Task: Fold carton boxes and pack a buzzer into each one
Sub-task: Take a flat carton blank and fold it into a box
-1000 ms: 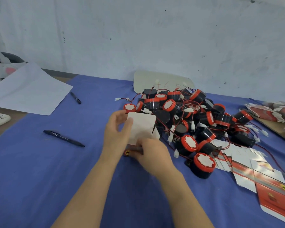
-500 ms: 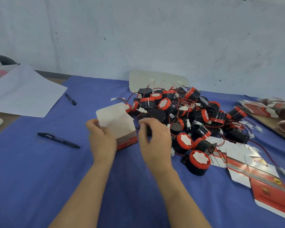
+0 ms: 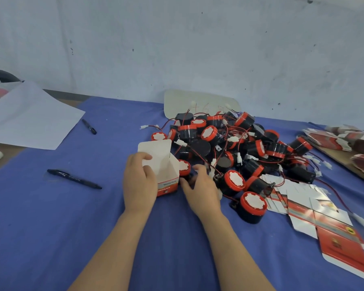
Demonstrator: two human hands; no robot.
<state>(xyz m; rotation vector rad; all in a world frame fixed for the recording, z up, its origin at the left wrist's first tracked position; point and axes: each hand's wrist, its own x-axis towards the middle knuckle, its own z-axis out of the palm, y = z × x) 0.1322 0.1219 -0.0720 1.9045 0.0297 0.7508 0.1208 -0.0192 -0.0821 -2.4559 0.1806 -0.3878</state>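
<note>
A small red-and-white carton box [image 3: 166, 175] stands upright on the blue cloth with its top flap raised and its mouth showing. My left hand [image 3: 139, 181] grips it from the left, thumb over the near wall. My right hand [image 3: 200, 189] lies just right of the box at the edge of a heap of black-and-red buzzers [image 3: 229, 148] with red wires. Its fingers curl around a buzzer [image 3: 184, 167] with a red rim and white face that sits against the box's right side.
Flat unfolded cartons [image 3: 315, 215] lie at the right, with more stacked [image 3: 345, 141] at the far right edge. Two black pens [image 3: 74, 179] [image 3: 89, 126] and a white paper sheet [image 3: 29, 120] lie at the left. A white plate [image 3: 200, 101] leans on the wall.
The box was turned upright and set on the cloth with its flap up. My right hand left the box and reached to a buzzer at the heap's edge.
</note>
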